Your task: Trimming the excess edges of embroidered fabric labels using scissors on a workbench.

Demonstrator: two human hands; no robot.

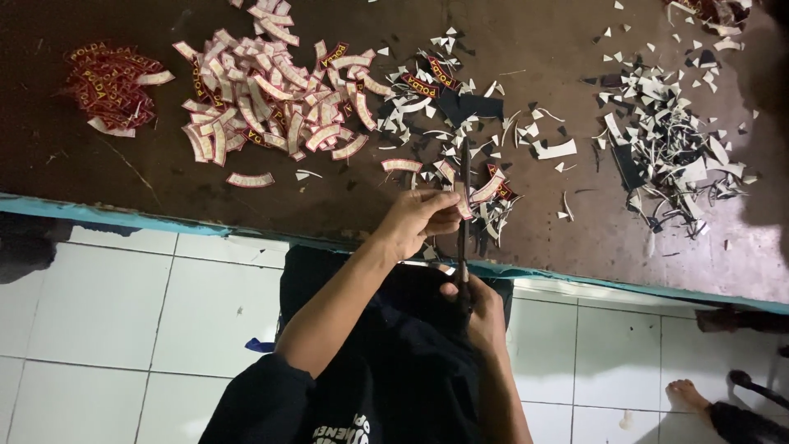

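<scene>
Now left hand [417, 220] pinches patch [465, 197]; right hand [481, 308] grips scissors [464, 222] w/ blades at patch.

Pile of curved patches [271, 99], offcut scraps [670, 152], white floor tiles [107, 304], perhaps someone's foot [686, 395]

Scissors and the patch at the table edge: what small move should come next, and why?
Probably close the scissors along the patch's border. The left hand holds a curved patch against the blades, the right hand is on the handles, and offcuts and the trimmed patches already lie on the table.
</scene>
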